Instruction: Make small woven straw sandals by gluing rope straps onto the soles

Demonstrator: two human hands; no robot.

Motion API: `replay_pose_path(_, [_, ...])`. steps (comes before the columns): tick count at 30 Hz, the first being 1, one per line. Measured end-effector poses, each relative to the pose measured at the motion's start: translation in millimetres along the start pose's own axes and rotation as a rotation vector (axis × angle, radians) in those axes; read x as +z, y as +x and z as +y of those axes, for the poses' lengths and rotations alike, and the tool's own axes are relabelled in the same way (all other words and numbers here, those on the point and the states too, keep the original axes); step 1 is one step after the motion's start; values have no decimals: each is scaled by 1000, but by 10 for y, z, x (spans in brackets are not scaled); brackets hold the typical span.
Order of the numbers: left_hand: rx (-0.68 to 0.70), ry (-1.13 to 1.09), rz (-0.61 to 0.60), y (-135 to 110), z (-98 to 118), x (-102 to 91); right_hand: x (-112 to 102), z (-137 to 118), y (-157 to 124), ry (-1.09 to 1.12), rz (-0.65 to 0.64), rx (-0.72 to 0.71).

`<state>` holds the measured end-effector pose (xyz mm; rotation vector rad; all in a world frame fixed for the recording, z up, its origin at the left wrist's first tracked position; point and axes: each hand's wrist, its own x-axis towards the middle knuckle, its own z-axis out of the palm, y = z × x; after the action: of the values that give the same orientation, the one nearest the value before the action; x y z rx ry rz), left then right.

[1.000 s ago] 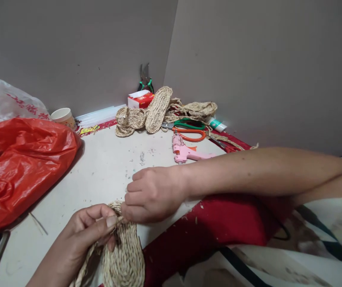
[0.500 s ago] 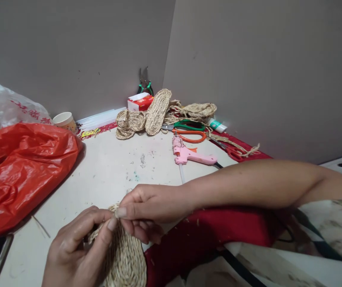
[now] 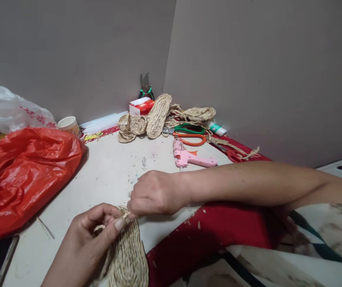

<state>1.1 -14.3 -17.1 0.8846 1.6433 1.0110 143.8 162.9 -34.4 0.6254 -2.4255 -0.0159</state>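
A flat oval sole of coiled, braided straw cord (image 3: pixel 129 255) stands tilted near the bottom of the head view. My left hand (image 3: pixel 91 237) pinches its top end between thumb and fingers, and a small loop of cord pokes out beside the index finger. My right hand (image 3: pixel 157 193) is closed, knuckles up, right against that top end. What its fingers grip, perhaps a strand, is hidden under the hand.
A pink glue gun (image 3: pixel 193 158) lies beyond my right forearm. Behind it are orange-handled scissors (image 3: pixel 190 139), coiled straw soles (image 3: pixel 159 115) and green-handled pliers (image 3: pixel 146 87). A red plastic bag (image 3: pixel 30 171) and a paper cup (image 3: pixel 71 126) are at left.
My right hand has turned over from a fingertip pinch to a closed, knuckles-up shape and moved slightly up and right. My left hand still pinches the sole's end, its thumb shifted a little right.
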Motion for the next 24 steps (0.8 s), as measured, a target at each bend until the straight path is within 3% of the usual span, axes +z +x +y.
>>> replay_pose_path(6, [431, 439, 301, 148, -216, -303, -291, 36, -192, 9, 82, 196])
replay_pose_path(7, [447, 447, 334, 190, -248, -362, -364, 39, -249, -12, 115, 239])
replay_pose_path(10, [330, 253, 356, 298, -287, -514, -594, 17, -446, -48, 244, 420])
replay_pose_path(15, [20, -127, 177, 323, -174, -613, -866, -130, -693, 183, 456, 869])
replay_pose_path(18, [-3, -281, 125, 320, -119, -616, -955, -213, -732, 349, 671, 1106])
replay_pose_path(20, [36, -344, 149, 342, -108, -630, -1008, -244, -730, 396, 826, 1167])
replay_pose_path(24, [99, -372, 183, 399, -99, -705, -1127, -284, -695, 439, 1154, 1120])
